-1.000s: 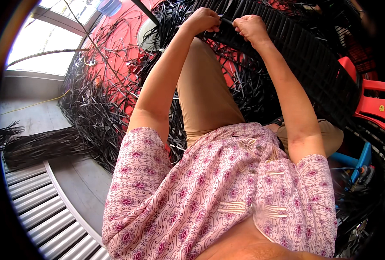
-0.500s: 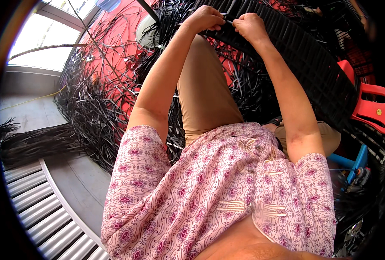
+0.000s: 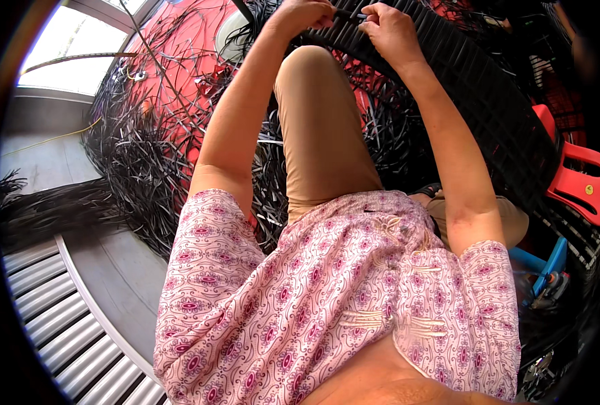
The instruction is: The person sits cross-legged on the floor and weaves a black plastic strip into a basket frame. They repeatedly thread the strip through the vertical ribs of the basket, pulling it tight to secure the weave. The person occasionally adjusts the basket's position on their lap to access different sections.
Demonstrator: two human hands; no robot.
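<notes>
Left hand (image 3: 304, 13) and right hand (image 3: 387, 27), top centre, fingers pinched on thin black plastic strip (image 3: 348, 14) above black woven panel (image 3: 475, 88). Risk: strip likely slips if pull uneven.

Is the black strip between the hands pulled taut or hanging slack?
Taut. The black strip runs straight between the left hand and right hand, both pinching it above the woven black panel.

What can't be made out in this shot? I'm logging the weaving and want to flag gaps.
Head view only:
- Left hand fingertips: cut off by the top edge.
- Black strip between left hand and right hand: too small to trace its ends.
- Woven black panel: its far side darkens into the fisheye rim.
- Floor beneath the black strip pile: covered by strips.
</notes>
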